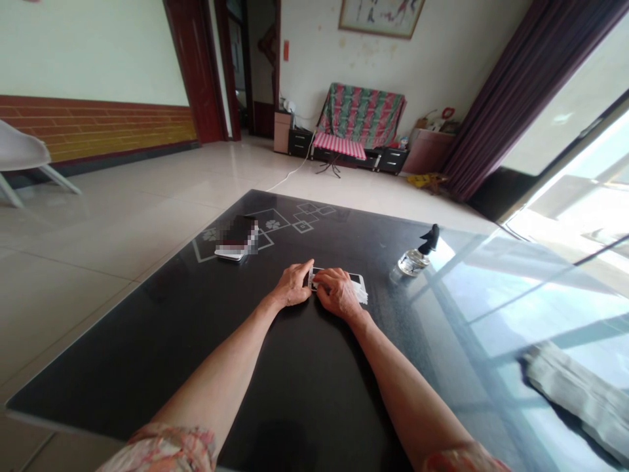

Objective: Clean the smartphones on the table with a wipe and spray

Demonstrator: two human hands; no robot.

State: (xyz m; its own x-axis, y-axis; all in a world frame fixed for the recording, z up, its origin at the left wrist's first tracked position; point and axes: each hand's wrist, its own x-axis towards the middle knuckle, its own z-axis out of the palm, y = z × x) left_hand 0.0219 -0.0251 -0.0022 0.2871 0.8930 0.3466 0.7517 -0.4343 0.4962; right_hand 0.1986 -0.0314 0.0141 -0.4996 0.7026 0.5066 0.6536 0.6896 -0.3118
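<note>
The left hand [293, 286] is resting on the black glass worktop [275, 367] with its fingers curled about the left end of a white smartphone [354, 280]. Its forefinger is stretching along the phone's far edge, so the hand is holding the phone in place. The right hand [338, 293] is lying over the middle of the same phone with its fingers bent and the tips pressing down on the phone's face. Whether they are pinching anything small there is too hard to tell. The two hands are touching each other above the phone. The smartphone is lying flat near the middle of the worktop, and a bit of white sheet [364, 297] is showing from under its right end.

A clear spray bottle [417, 258] with a black nozzle is standing just to the right of the phone, apart from it. A second, dark phone [238, 239] is lying farther off to the left, by the white square pattern printed on the glass. A folded pale cloth [580, 393] is lying at the worktop's near right edge, well apart from the hands.
</note>
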